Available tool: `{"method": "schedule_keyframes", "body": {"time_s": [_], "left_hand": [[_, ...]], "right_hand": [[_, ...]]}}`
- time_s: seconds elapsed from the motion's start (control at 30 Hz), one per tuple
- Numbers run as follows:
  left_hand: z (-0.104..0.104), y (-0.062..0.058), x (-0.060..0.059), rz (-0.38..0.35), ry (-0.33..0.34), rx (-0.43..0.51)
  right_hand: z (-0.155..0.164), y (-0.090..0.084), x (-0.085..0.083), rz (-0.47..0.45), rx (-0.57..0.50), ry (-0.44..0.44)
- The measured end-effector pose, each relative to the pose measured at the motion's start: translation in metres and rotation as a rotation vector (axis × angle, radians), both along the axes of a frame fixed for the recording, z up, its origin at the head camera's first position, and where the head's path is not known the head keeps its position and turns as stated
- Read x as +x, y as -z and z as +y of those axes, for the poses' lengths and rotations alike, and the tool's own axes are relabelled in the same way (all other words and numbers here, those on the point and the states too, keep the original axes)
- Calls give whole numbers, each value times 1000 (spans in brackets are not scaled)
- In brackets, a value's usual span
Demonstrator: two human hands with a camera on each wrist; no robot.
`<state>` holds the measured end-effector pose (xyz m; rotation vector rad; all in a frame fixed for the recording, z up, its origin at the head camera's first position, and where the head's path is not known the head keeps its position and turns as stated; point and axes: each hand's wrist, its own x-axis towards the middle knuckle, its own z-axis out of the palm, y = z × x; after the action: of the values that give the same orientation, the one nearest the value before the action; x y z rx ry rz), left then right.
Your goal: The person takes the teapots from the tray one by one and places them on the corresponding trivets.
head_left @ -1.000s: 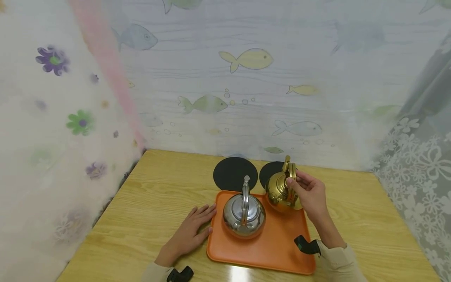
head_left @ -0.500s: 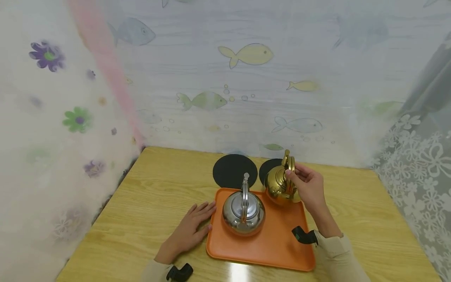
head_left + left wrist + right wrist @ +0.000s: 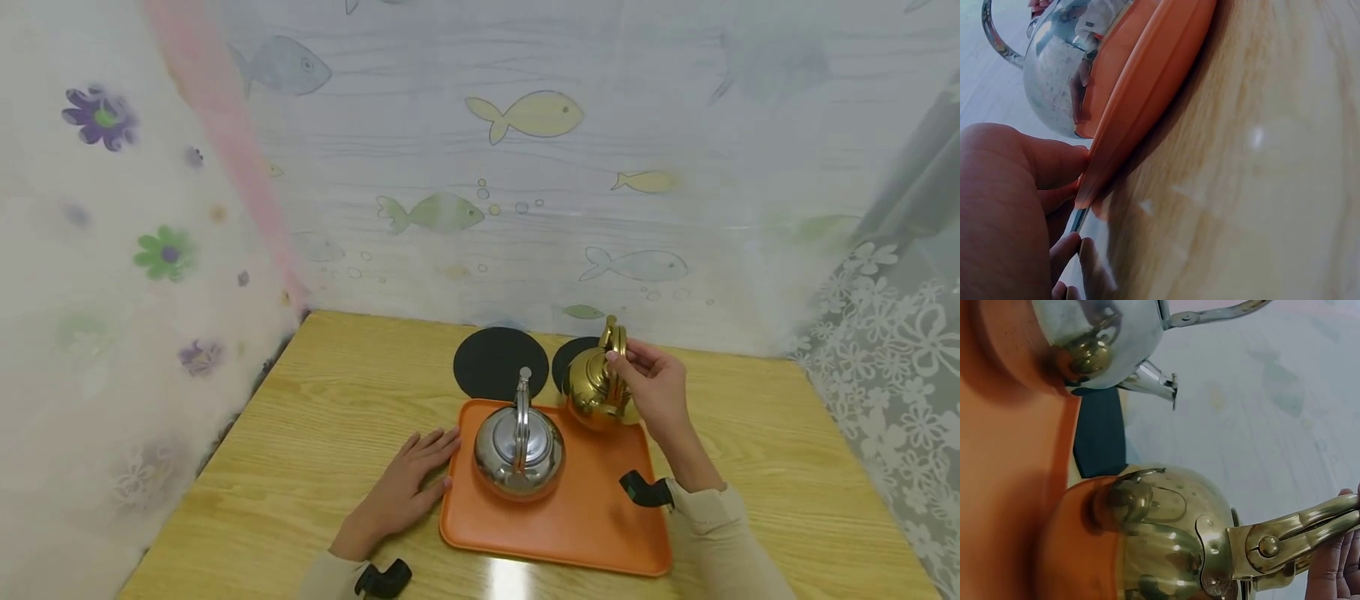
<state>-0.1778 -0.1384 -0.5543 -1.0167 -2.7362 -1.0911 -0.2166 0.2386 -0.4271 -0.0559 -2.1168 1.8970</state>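
Note:
My right hand (image 3: 660, 387) grips the upright handle of a shiny gold kettle (image 3: 588, 387), between thumb and fingers. The kettle hangs over or stands at the far right corner of an orange tray (image 3: 555, 529); whether its base touches anything is hidden. In the right wrist view, the gold kettle (image 3: 1166, 544) fills the lower part. On the tray's left half stands a silver kettle (image 3: 519, 454), upright with its handle raised. My left hand (image 3: 405, 492) touches the tray's left rim, fingers extended. In the left wrist view, thumb and fingertips lie against the rim of the tray (image 3: 1141, 94).
Two black round mats (image 3: 501, 363) lie behind the tray, the right one partly covered by the gold kettle. The wooden table (image 3: 322, 408) ends at a back wall covering with fish drawings (image 3: 525, 114). A flowered covering (image 3: 97, 333) borders the left side.
My right hand and the gold kettle have shifted slightly forward, away from me. The left hand, tray and silver kettle keep their places; the head view tilts a little.

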Motion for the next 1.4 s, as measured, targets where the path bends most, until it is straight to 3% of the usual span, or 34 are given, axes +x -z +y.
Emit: {"method": "schedule_keyframes", "body": {"time_s": [0.3,0.63,1.17,1.4], "left_hand": [[-1,2,-1,38,-2,9],[-1,3,-2,14,-1,-22],[0,1,0,7,-2,-15],[1,1,0,24,0,-6]], "right_hand": [[-4,0,-12,20,-53,26],[-1,0,-21,38,-93,46],[6,-4,-31,-32,-31,16],[12,-4,-37,-7,-14,-13]]}}
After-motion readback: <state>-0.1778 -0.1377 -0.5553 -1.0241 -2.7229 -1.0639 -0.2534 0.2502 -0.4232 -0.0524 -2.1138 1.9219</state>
